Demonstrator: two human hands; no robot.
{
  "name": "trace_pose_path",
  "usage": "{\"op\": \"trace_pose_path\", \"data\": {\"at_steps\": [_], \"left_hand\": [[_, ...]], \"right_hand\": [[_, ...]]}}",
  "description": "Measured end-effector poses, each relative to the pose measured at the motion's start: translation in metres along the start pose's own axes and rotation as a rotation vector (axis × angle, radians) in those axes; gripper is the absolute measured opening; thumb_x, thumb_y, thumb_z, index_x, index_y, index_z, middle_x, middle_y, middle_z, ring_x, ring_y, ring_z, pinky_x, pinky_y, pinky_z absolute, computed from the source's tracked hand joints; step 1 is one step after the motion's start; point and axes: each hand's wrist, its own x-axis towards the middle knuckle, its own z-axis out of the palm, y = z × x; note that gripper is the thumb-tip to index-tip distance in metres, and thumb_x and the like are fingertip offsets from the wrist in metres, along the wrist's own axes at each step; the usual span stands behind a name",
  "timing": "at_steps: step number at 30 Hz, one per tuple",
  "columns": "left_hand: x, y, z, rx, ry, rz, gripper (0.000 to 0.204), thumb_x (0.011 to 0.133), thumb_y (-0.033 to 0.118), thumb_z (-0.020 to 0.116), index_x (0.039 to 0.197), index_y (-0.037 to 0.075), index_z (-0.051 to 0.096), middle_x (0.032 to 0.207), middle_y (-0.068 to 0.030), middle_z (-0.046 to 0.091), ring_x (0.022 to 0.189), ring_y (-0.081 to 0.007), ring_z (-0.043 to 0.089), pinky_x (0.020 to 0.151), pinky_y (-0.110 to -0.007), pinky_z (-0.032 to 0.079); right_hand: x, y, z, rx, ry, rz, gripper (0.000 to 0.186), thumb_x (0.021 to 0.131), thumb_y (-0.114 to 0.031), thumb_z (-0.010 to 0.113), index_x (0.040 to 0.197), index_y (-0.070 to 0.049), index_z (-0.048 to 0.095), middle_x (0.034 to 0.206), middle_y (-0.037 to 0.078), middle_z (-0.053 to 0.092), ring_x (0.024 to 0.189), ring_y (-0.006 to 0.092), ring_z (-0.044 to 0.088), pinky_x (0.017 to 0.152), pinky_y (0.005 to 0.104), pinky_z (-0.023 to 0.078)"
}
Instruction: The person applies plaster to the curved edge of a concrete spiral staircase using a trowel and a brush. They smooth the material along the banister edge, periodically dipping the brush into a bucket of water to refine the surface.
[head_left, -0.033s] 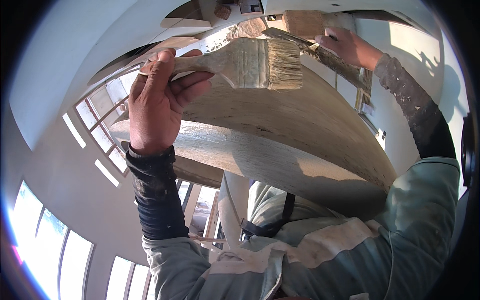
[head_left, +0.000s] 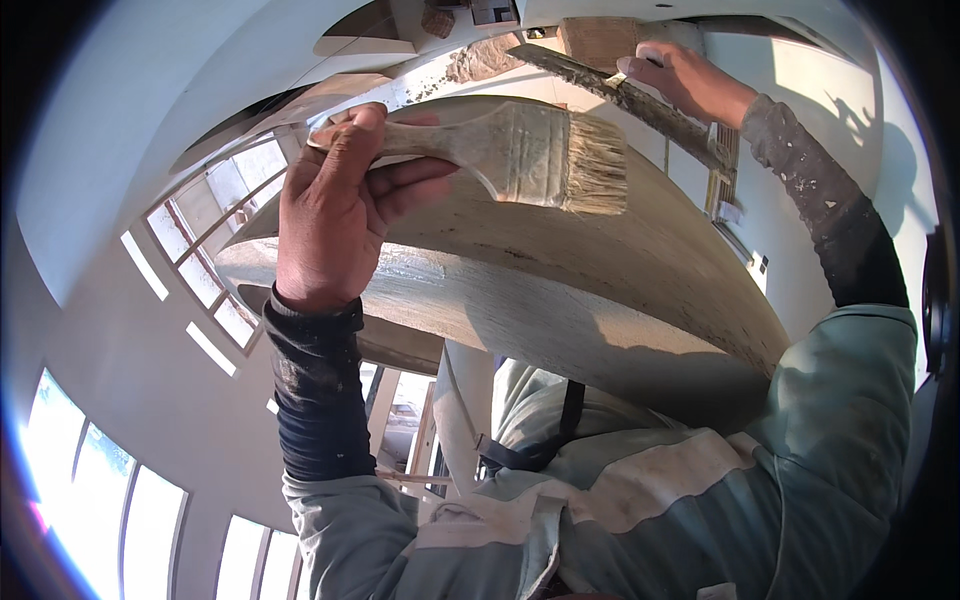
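Note:
My left hand [head_left: 335,215] is closed round the handle of a wide flat paintbrush [head_left: 515,160]. Its pale, dirt-stained bristles point to the right. Farther up and to the right, my right hand [head_left: 695,85] grips a long plastering trowel [head_left: 625,100], whose blade shows nearly edge-on and is crusted with dried material. The trowel's handle is mostly hidden by my fingers. Behind and below the brush spreads a large curved, pale brown surface [head_left: 600,245] with rough streaks. A smooth grey-white band [head_left: 480,295] runs along its near side, partly in shadow.
Tall bright windows [head_left: 95,500] line the wall at the lower left. A slim pale post [head_left: 465,415] stands below the curved surface, close to my body. At the far top are a brown box-like block [head_left: 598,42] and a brownish heap [head_left: 485,60].
My left hand and the paintbrush have moved right and a little down, the bristle end tipping lower. My right hand and the trowel have shifted slightly left and up.

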Motion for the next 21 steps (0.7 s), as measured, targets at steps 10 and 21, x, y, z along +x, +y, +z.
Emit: {"op": "trace_pose_path", "data": {"at_steps": [10, 21], "left_hand": [[0.024, -0.011, -0.044, 0.566, 0.118, -0.030, 0.028, 0.094, 0.015, 0.051, 0.107, -0.009, 0.052, 0.095, -0.0170, 0.065, 0.073, -0.0194, 0.069, 0.064, -0.027, 0.060], [-0.108, 0.007, -0.140, 0.567, 0.861, 0.813, 0.041, 0.099, 0.024, 0.045, 0.112, -0.015, 0.046, 0.115, -0.0260, 0.058, 0.096, -0.0366, 0.065, 0.085, -0.040, 0.058]], "right_hand": [[-0.035, -0.013, -0.032, 0.025, -0.195, 0.233, 0.054, 0.094, -0.053, 0.046, 0.091, 0.001, 0.054, 0.065, 0.006, 0.045, 0.061, 0.0170, 0.043, 0.060, 0.0369, 0.039], [-0.172, -0.022, -0.105, -0.308, 0.441, -0.088, 0.035, 0.091, -0.034, 0.057, 0.091, 0.001, 0.054, 0.059, 0.016, 0.049, 0.051, 0.0272, 0.048, 0.054, 0.0386, 0.040]]}}
